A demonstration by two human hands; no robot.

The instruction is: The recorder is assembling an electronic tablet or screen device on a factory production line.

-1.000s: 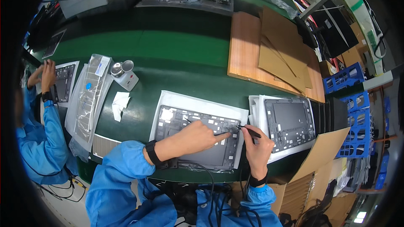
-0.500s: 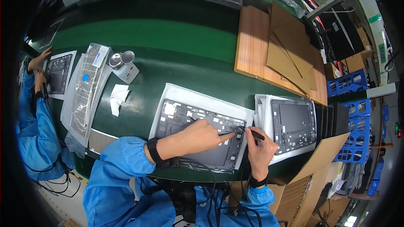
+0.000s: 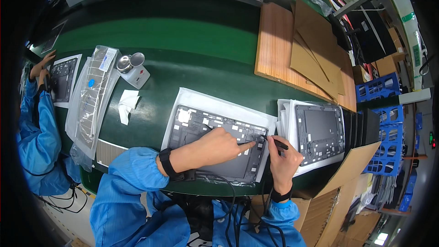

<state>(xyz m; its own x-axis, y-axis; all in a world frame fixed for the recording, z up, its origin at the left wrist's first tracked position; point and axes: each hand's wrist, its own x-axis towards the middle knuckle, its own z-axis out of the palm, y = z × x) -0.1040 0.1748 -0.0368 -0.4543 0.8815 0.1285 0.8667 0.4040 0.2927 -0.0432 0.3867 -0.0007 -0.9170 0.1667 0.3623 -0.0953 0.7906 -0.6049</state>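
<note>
In front of me a dark grey tablet housing (image 3: 219, 167), dotted with small white pads, lies on a white foam sheet (image 3: 201, 97). My left hand (image 3: 219, 145) reaches across it, index finger stretched to the housing's right side and the other fingers curled. A thin dark pointed thing (image 3: 207, 127) sticks out beyond the curled fingers; its other end is hidden. At the right edge my right hand (image 3: 284, 161) pinches black tweezers (image 3: 280, 144), their tip pointing left, close to the left index fingertip. Whether the tip touches the housing is too small to tell.
A second housing (image 3: 320, 132) rests on stacked white sheets at right, beside an open cardboard box (image 3: 347, 169). Behind are a wooden board (image 3: 274, 41) and brown cardboard sheets (image 3: 315, 55). To the left lie a metal-cupped dispenser (image 3: 136, 77), white tissue (image 3: 128, 105), bagged strips (image 3: 93, 91) and a co-worker's arms (image 3: 45, 119).
The tweezers and my right hand have shifted very slightly near the housing's right edge. My left hand keeps its place, and the whole view has tilted a little.
</note>
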